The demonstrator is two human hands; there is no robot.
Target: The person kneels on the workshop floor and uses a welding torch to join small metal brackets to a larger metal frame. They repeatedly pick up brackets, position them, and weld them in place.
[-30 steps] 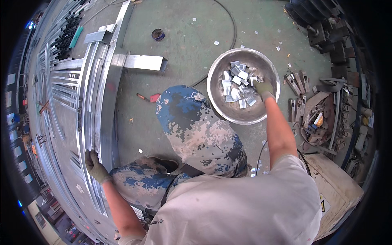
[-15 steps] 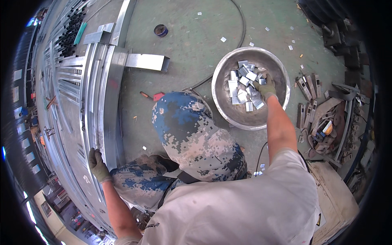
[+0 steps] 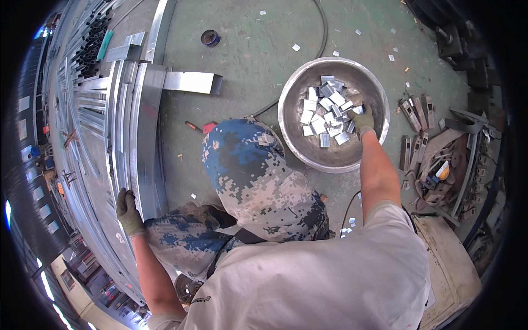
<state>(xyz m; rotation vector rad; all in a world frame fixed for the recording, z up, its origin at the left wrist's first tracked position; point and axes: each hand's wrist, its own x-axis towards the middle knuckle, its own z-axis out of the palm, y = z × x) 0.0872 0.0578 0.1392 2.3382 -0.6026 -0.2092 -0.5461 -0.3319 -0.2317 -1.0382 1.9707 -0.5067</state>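
Inside a wide steel basin (image 3: 286,129) is my right hand (image 3: 363,120), in a green-grey work glove. Its fingers pinch a small cut piece of shiny sheet metal (image 3: 358,109); part of the grip is hidden by the glove. Several similar pieces (image 3: 324,141) lie loosely heaped on the basin's bottom, left of that hand. My left hand (image 3: 130,215), gloved alike, rests on the near part of the long metal profiles (image 3: 144,143), beside my knee. Its fingers point away from me and hold nothing that I can see.
A short channel offcut (image 3: 190,82) juts from the profile stack. A small round tin (image 3: 210,38), a red-handled tool (image 3: 209,127) and a black hose (image 3: 323,33) lie on the floor. Metal blocks (image 3: 410,114) and scrap are at right, near a beige cabinet (image 3: 448,264).
My right hand now pinches a metal piece near the basin's right side, and the heap's pieces have shifted. My left hand stays on the profiles. The view has moved slightly.
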